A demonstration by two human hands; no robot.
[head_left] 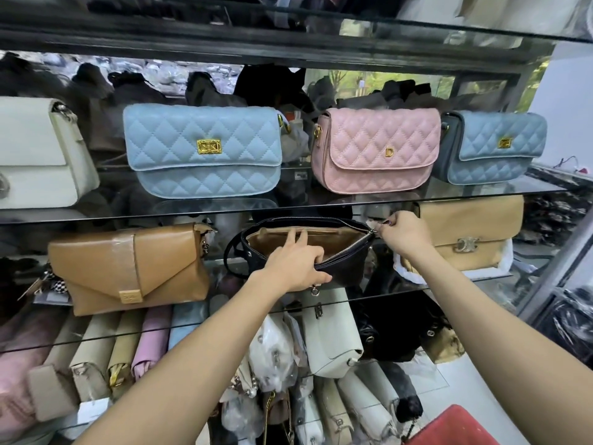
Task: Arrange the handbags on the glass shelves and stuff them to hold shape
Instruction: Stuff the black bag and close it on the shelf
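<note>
One black handbag (340,261) unzipped, left hand (295,268) gripping rim, right hand (402,234) fingers pinching zipper pull (373,232)

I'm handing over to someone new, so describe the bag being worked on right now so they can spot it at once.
Find the glass shelf carrying the quilted blue and pink bags; look to the shelf just beneath it, in the middle. There, between two tan flap bags, sits the black bag. It is the only one unzipped, showing a tan lining, with the left hand gripping its front edge and the right hand pinching the zip pull.

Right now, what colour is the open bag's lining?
Tan-brown lining inside the dark navy bag, seen in the head view.
</note>
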